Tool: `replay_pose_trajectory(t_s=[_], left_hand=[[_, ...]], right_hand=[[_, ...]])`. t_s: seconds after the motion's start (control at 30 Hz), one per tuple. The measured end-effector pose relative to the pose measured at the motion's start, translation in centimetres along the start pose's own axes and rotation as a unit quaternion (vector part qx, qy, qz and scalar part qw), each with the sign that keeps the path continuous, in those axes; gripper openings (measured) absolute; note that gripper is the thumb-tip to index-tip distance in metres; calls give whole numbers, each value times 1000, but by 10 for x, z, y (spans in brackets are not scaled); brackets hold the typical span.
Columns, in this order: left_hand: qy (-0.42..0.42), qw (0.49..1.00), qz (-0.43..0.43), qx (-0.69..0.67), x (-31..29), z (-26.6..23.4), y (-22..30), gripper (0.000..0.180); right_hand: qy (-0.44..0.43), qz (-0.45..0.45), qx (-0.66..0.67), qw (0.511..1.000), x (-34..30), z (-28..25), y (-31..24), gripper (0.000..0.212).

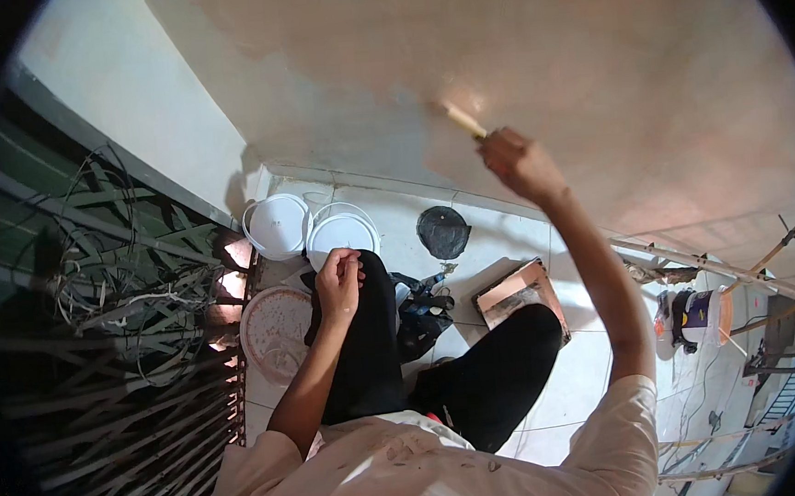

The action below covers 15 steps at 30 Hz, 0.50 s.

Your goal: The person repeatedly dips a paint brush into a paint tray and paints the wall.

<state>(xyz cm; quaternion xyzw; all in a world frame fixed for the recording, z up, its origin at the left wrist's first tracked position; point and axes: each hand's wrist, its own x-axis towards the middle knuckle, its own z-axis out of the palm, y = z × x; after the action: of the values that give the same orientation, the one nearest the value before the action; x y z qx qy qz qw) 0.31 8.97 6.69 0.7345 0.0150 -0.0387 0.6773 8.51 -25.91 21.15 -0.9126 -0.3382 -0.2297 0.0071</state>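
Observation:
My right hand reaches up and forward, closed round a pale, narrow hand tool. The tool's far end meets the brownish wall in front of me; its exact kind is too small to make out. Greyer patches and a bright spot of light show on the wall around it. My left hand rests on my left knee with its fingers curled in, and nothing shows in it. Just beyond that knee stands a white lidded bucket, with a second white bucket to its left.
A speckled round tub stands left of my leg, near a dark folding metal gate. A black round lid-like disc, a black bag and an open box lie on the tiles. Poles and another bucket are at right.

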Motion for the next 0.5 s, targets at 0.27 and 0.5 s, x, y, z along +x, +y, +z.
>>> replay_pose_trajectory(t_s=[0.27, 0.5], left_hand=[[47, 998, -20, -40, -1, 11, -2, 12], [51, 998, 29, -12, -1, 14, -16, 14]], right_hand=[[168, 47, -56, 983, 65, -133, -32, 31], [107, -46, -78, 990, 73, -38, -39, 44]])
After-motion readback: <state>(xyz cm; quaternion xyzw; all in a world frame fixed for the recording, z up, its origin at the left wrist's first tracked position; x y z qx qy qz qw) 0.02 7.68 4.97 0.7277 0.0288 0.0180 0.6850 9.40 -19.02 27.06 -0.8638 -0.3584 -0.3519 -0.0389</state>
